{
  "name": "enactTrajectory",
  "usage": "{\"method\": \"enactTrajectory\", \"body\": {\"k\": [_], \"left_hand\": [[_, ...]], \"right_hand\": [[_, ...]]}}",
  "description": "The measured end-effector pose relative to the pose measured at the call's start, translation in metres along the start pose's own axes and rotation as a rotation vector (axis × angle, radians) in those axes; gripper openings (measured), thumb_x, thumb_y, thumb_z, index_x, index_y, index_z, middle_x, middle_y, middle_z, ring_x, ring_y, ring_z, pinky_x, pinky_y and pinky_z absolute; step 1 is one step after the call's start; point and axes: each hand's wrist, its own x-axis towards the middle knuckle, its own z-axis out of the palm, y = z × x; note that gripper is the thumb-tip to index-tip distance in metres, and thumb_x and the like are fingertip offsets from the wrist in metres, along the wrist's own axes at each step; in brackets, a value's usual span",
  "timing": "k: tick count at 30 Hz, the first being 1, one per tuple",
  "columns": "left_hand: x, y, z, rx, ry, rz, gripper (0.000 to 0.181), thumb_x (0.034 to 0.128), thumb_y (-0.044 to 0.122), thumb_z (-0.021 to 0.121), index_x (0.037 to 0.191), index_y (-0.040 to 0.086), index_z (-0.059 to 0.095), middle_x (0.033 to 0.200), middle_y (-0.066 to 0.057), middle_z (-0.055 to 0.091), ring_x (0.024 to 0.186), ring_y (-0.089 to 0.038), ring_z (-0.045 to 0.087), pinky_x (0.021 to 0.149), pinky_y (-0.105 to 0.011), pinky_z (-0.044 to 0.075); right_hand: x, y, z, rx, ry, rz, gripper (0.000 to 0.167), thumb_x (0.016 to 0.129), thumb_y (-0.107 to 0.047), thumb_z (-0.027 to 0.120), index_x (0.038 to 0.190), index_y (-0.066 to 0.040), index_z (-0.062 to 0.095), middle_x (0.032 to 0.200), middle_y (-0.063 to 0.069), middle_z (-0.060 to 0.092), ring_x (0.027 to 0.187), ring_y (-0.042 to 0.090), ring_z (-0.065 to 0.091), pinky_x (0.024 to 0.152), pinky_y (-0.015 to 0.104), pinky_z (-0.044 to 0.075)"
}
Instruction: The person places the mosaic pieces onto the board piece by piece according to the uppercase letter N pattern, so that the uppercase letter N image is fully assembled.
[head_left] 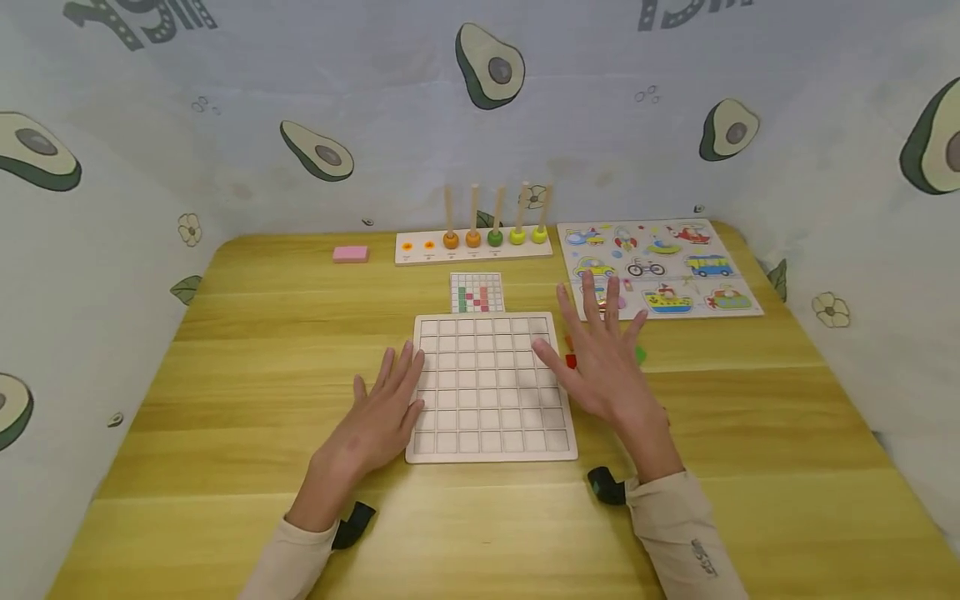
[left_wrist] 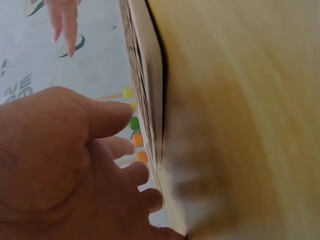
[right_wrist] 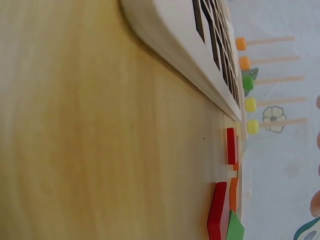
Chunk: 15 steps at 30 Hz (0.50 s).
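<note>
A pale wooden grid board (head_left: 491,387) with square recesses lies flat on the table. My left hand (head_left: 378,417) is beside its left edge, fingers straight, thumb near the rim; whether it touches the board is unclear. Over the board's right edge, my right hand (head_left: 600,367) is spread wide and holds nothing. Beneath that hand are small coloured blocks, partly hidden; the right wrist view shows a red block (right_wrist: 217,212), a green block (right_wrist: 235,230) and orange ones. A small card (head_left: 493,281) with a coloured grid pattern lies just behind the board.
Farther back stands a white counting base (head_left: 420,257) with upright pegs and orange, green and yellow beads. A picture puzzle board (head_left: 720,279) lies at the back right. At the back left is a pink block (head_left: 350,254). Patterned cloth (head_left: 405,100) surrounds the table.
</note>
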Motion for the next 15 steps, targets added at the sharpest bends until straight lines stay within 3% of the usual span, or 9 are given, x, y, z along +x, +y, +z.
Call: {"method": "enactTrajectory", "body": {"k": [15], "left_hand": [[-0.0057, -0.0026, 0.002, 0.008, -0.049, -0.003, 0.065, 0.1163, 0.018, 0.046, 0.172, 0.002, 0.017, 0.181, -0.012, 0.003, 0.166, -0.04, -0.003, 0.122, -0.079, -0.001]], "right_hand": [[-0.0009, 0.0017, -0.0014, 0.019, 0.006, 0.003, 0.088, 0.109, -0.064, 0.042, 0.176, -0.018, 0.008, 0.178, 0.005, -0.026, 0.159, 0.034, -0.035, 0.115, 0.085, -0.014]]}}
